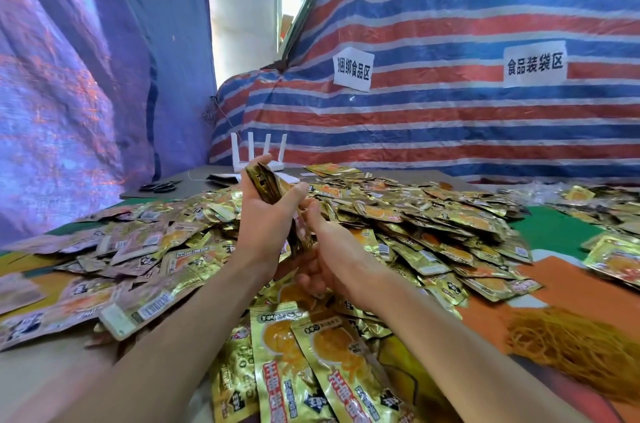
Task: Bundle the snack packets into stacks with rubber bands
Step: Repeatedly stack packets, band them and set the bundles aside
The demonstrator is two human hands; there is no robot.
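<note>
Striped tarp (450,24) behind. Loose snack packets (415,214) heaped wide under both arms. Rubber bands (568,343) in tangled mound, right of heap. Left hand (266,218) grips upper end of packet stack (265,181), held above heap; right hand (332,249) curled round lower end.

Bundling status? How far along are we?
Done: no banded bundle in view. In hand: the left hand grips a small stack of packets, and the right hand holds its lower end; no band on it yet. Left: the big loose pile. The rubber bands lie untouched at right.
</note>
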